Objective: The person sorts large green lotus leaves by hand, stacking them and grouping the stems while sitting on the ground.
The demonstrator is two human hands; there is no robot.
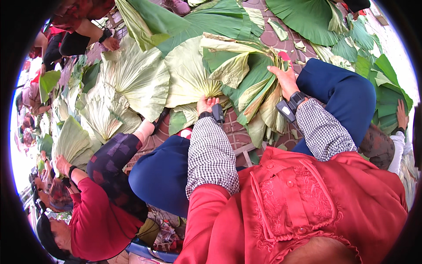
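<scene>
My left hand is palm up with its fingers curled at the lower edge of a pale, fan-shaped lotus leaf. To its right, my right hand grips a bundle of folded lotus leaves by the gathered end. Green and dried yellowish folds show in this bundle, and its loose ends hang over the paving between my knees. Both wrists wear dark bands with small grey devices.
Large green leaves lie beyond my hands. A co-worker's hand is at the upper left. Another person in red sits at my left, holding a pale leaf. Leaf scraps litter the brick paving. At far right, another hand touches green leaves.
</scene>
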